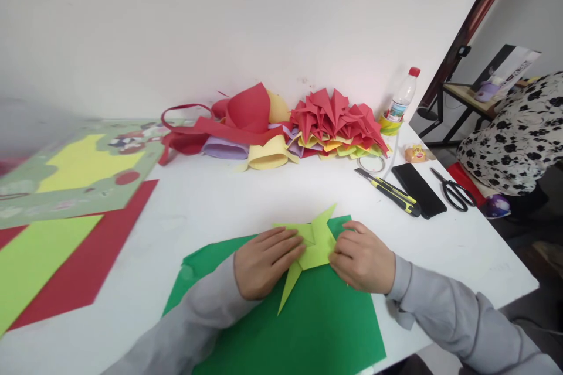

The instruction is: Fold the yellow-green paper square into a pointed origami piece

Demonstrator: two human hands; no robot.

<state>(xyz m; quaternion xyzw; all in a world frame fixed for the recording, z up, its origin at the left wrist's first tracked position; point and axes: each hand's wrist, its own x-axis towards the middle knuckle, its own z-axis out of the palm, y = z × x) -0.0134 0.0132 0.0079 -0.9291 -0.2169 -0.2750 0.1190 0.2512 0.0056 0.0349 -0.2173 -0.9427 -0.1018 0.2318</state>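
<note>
A light green folded paper shape (315, 246) with pointed tips lies on a dark green sheet (308, 322) on the white table (211, 205). My left hand (264, 261) rests flat on the shape's left side, fingers stretched out and pressing it down. My right hand (363, 258) sits at its right side with the fingers curled, pinching the paper's edge. Both arms wear grey sleeves.
Red and yellow-green sheets (65, 258) and a printed card (79, 170) lie at the left. A pile of folded red, yellow and purple paper (299, 126) sits at the back. A bottle (402, 96), tape roll (372, 162), utility knives (389, 190), black case (417, 189) and scissors (455, 190) are at the right. A person in patterned clothing (514, 135) sits beyond.
</note>
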